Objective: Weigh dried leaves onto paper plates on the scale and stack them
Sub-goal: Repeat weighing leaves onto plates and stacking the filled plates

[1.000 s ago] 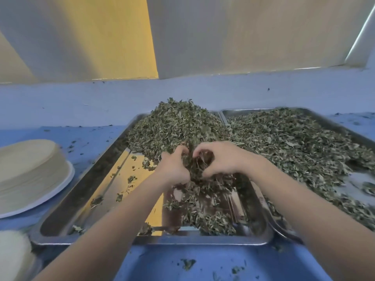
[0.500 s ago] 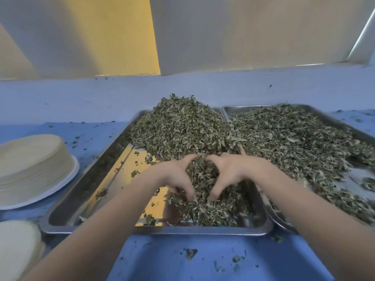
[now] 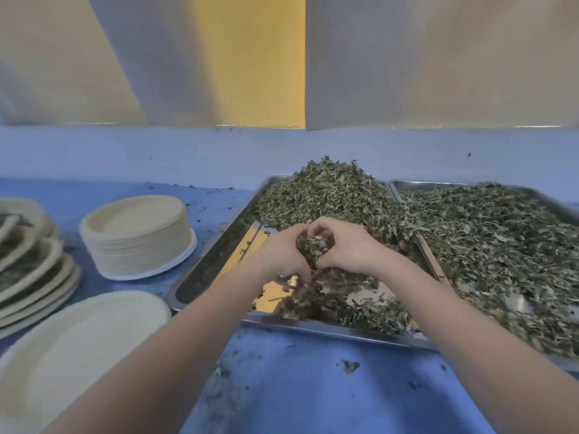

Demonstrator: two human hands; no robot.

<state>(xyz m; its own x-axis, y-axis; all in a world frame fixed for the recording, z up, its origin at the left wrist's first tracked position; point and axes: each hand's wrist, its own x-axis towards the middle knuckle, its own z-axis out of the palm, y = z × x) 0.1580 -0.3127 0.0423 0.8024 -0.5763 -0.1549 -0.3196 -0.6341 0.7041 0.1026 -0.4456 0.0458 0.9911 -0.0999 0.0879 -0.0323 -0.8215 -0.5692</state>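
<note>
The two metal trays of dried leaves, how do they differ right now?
The left tray shows bare shiny metal on its near left side, its leaves heaped at the far end; the right tray is covered almost all over. The left hand and right hand cup a clump of leaves above the left tray; none work the right tray. Both are rectangular metal trays, side by side on the blue table.

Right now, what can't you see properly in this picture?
Head view only:
- Scale: not visible anywhere.
- Plate near the left arm: cut off by the frame's left edge.
- Stack of filled plates: cropped at left, blurred.
- Leaf clump: mostly hidden between left hand and right hand.
</note>
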